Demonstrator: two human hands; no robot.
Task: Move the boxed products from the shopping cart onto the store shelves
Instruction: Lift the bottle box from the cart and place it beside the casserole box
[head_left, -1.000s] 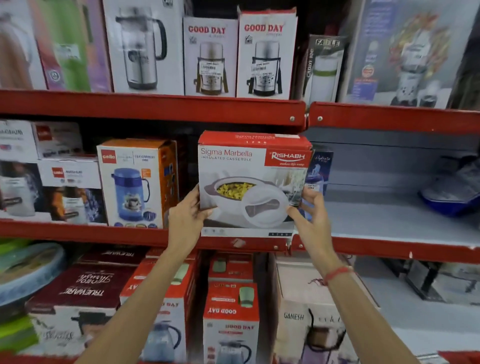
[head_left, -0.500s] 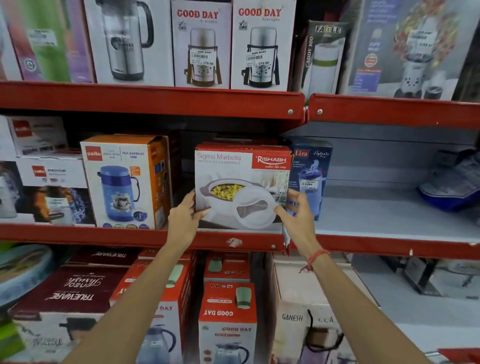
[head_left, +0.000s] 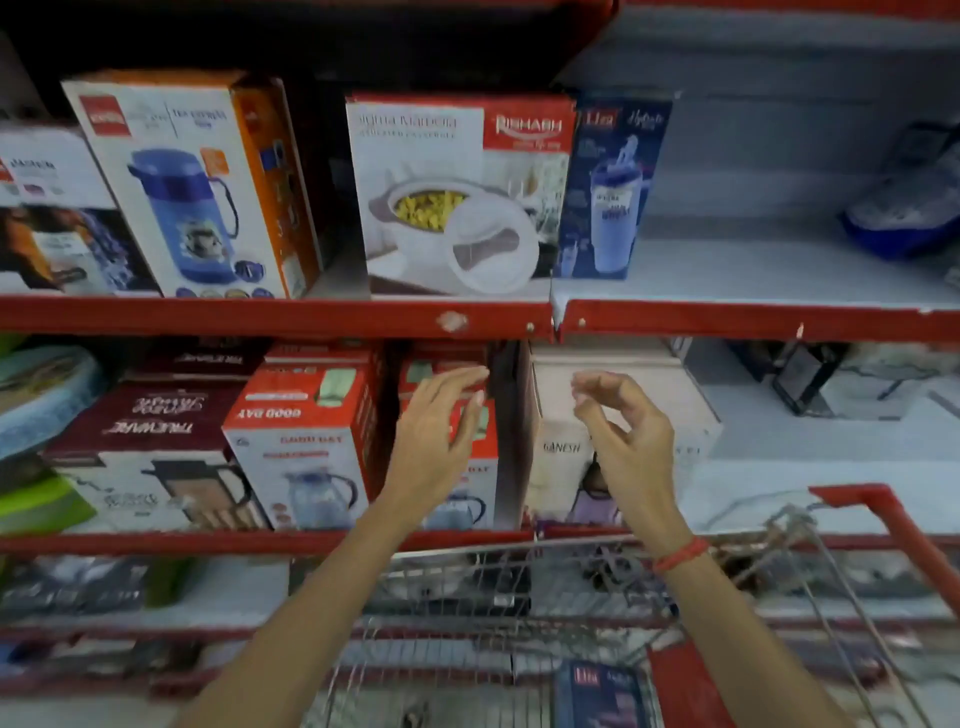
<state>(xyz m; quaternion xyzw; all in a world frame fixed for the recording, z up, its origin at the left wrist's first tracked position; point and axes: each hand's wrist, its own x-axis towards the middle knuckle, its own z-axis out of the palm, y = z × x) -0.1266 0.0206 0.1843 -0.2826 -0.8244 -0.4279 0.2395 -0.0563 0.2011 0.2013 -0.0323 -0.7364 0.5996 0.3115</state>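
Note:
The red-and-white Rishabh casserole box (head_left: 457, 197) stands upright on the red-edged middle shelf (head_left: 260, 317), between an orange Cello flask box (head_left: 197, 182) and a blue Liza bottle box (head_left: 608, 187). My left hand (head_left: 441, 431) and my right hand (head_left: 623, 436) hang below that shelf, empty, fingers spread, in front of the lower-shelf boxes. The wire shopping cart (head_left: 519, 613) with a red handle sits below my arms. Another blue Liza box (head_left: 602, 693) lies in the cart near the bottom edge.
Red Good Day jug boxes (head_left: 306, 441), a Trueware box (head_left: 145, 457) and a white Ganesh box (head_left: 561, 447) fill the lower shelf. The middle shelf's right part (head_left: 753, 265) is bare up to a blue-and-white item (head_left: 909, 208) at far right.
Both hands let go of the casserole box, which now stands on the shelf, and dropped toward the cart. The view tilted down, bringing the cart into sight.

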